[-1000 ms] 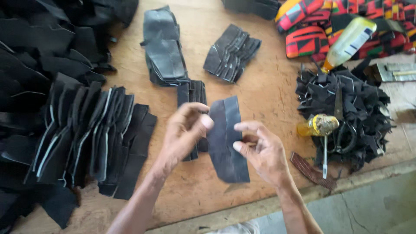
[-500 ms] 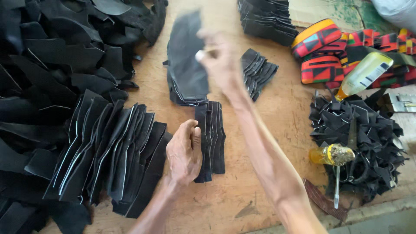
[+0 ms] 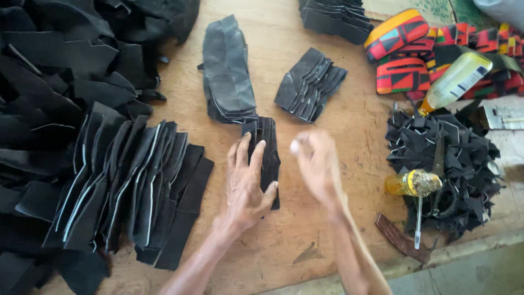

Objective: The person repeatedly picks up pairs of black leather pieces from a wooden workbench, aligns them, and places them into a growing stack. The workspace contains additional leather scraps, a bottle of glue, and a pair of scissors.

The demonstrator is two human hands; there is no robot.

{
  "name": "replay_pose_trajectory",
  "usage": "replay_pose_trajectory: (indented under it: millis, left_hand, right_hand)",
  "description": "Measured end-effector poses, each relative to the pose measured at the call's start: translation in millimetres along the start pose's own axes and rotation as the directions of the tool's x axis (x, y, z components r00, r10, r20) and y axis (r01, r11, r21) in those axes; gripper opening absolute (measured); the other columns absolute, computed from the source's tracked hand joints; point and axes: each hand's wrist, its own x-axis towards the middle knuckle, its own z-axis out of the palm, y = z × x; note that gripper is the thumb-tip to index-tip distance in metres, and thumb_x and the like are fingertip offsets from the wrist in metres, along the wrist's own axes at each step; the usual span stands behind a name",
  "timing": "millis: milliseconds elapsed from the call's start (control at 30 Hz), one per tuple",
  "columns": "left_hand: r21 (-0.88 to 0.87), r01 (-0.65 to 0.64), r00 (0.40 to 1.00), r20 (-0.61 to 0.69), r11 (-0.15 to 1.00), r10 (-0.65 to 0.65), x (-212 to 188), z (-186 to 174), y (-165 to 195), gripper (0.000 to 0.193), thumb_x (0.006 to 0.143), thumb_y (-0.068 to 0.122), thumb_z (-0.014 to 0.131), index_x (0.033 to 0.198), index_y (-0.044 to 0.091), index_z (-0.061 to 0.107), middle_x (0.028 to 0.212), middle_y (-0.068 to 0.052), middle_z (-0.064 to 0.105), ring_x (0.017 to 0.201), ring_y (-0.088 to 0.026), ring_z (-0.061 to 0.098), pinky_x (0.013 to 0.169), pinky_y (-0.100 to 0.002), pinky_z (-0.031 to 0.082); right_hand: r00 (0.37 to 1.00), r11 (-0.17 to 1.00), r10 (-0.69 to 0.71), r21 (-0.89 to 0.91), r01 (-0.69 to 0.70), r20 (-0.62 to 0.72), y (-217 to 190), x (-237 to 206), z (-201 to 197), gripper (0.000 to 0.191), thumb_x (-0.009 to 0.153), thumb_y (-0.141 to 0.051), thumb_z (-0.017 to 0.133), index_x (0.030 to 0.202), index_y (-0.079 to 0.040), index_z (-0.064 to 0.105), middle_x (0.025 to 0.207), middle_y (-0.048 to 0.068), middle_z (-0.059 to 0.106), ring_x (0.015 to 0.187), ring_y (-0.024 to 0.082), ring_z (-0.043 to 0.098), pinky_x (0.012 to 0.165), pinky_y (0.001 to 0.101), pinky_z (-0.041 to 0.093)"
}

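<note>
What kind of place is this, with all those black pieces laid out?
Probably a small craft workshop, maybe for sandals or leather goods: stacks of cut black pieces on a wooden worktable, a glue bottle, and bright patterned finished pieces.

**A worn wooden bench in soft, even light**

The light-brown wooden bench [image 3: 305, 240] fills nearly the whole view, its bare boards scuffed and marked with dark stains near the front edge. Past that edge, at the lower right, a strip of grey concrete floor [image 3: 469, 273] shows. The light is diffuse and flat, throwing only faint shadows. No walls or windows come into view.
</note>
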Motion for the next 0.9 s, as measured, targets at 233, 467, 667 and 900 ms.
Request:
replay_pose_trajectory:
  millis: [233, 467, 667, 900]
  left_hand:
    - [-0.062, 0.015, 0.995, -0.102, 0.998, -0.021, -5.0, 41.7, 10.4, 0.061, 0.080, 0.004, 0.071, 0.138, -0.004, 0.054, 0.151, -0.031, 0.045, 0.142, -0.047, 0.044, 0.119, -0.050, 0.039]
    - [-0.003, -0.125, 0.992, 0.002, 0.992, 0.125, -7.0, 40.3, 25.2, 0.062, 0.077, 0.014, 0.081, 0.133, -0.004, 0.061, 0.146, -0.031, 0.050, 0.139, -0.051, 0.043, 0.115, -0.051, 0.037]
    - [0.121, -0.168, 0.986, 0.039, 0.978, 0.165, -10.1, 62.0, 33.3, 0.065, 0.070, 0.007, 0.069, 0.131, -0.009, 0.059, 0.145, -0.037, 0.048, 0.139, -0.057, 0.040, 0.114, -0.053, 0.040]
    - [0.115, -0.176, 0.984, 0.022, 0.978, 0.175, -14.5, 72.2, 28.1, 0.065, 0.069, 0.003, 0.064, 0.132, -0.011, 0.059, 0.145, -0.039, 0.046, 0.139, -0.059, 0.039, 0.114, -0.054, 0.040]
  right_hand:
    - [0.960, 0.826, 0.240, 0.489, -0.279, 0.142, 27.3, -61.9, 17.9, 0.021, 0.090, -0.001, 0.072, 0.110, -0.002, 0.063, 0.110, 0.008, 0.064, 0.097, 0.018, 0.066, 0.082, 0.0291, 0.057]
    - [0.931, 0.645, 0.300, 0.675, -0.358, 0.208, 37.0, -69.7, 1.8, 0.027, 0.091, 0.011, 0.065, 0.114, -0.002, 0.059, 0.103, 0.009, 0.069, 0.100, 0.014, 0.069, 0.085, 0.0269, 0.057]
    - [0.962, 0.854, 0.204, 0.446, -0.266, 0.184, 17.6, -77.2, -29.7, 0.024, 0.092, 0.006, 0.064, 0.115, 0.000, 0.058, 0.096, 0.019, 0.078, 0.090, 0.017, 0.077, 0.076, 0.0310, 0.060]
    - [0.948, 0.881, 0.175, 0.388, -0.272, 0.267, 22.0, -71.0, -52.8, 0.026, 0.091, 0.002, 0.065, 0.116, -0.001, 0.057, 0.094, 0.018, 0.078, 0.082, 0.019, 0.076, 0.070, 0.0320, 0.059]
